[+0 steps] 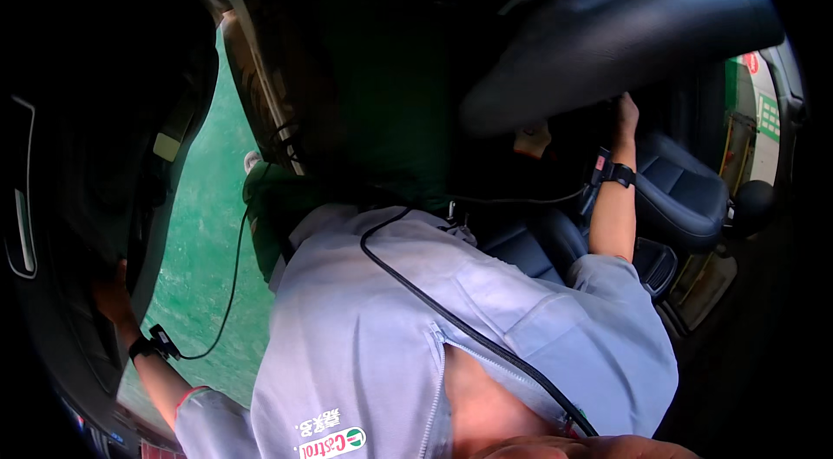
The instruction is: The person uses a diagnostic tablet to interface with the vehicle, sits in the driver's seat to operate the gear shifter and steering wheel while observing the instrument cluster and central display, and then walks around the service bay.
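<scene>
Here, left hand [111, 296] on car door [78, 225], right hand [626, 114] beneath steering wheel [607, 42].

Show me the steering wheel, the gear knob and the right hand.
steering wheel [607, 42], head view, on its dark rim.
gear knob [751, 204], head view, on the round black top.
right hand [626, 114], head view, on its back.

view: just the one, a head-worn fisheye, left of a pair
looks: steeply down the person's own chest, grey work shirt [390, 329] filling the lower middle
near: very close, shirt almost at the lens
far: steering wheel [607, 42] top right, green floor [204, 225] left
edges: dark and bent at the rim
shared: no second view shown
</scene>
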`<state>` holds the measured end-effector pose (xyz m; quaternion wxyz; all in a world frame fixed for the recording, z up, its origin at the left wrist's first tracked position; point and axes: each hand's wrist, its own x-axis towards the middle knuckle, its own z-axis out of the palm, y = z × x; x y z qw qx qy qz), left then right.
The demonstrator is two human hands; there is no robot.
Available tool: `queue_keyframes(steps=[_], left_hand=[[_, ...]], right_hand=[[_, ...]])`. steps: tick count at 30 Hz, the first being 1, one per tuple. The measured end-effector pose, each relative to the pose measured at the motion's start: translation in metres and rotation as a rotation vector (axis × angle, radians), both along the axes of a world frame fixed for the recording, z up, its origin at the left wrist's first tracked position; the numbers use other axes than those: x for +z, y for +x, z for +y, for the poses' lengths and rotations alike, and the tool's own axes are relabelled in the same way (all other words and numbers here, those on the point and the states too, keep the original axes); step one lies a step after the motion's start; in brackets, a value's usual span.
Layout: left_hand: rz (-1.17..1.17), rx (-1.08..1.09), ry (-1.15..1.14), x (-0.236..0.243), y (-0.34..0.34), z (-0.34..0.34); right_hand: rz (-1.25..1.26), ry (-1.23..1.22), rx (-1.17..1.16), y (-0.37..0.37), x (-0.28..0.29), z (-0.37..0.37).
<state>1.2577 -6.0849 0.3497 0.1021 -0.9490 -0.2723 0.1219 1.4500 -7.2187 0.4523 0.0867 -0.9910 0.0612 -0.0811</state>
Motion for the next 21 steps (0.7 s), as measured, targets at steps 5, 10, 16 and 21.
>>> queue_keyframes(steps=[5,10,16,21], left_hand=[[-0.1,0.039,-0.187,0.17,0.015,-0.206],[-0.137,-0.027,-0.129,0.204,0.016,-0.38],[-0.132,0.297,-0.315,0.243,-0.024,-0.577],[-0.083,0.307,-0.264,0.304,-0.039,-0.725]], right_hand=[[-0.085,0.113,-0.362,-0.024,0.124,-0.121],[-0.072,-0.206,-0.279,-0.028,0.153,-0.265],[0.045,-0.014,-0.165,-0.094,0.183,-0.365],[0.083,0.076,-0.176,-0.15,0.2,-0.454]])
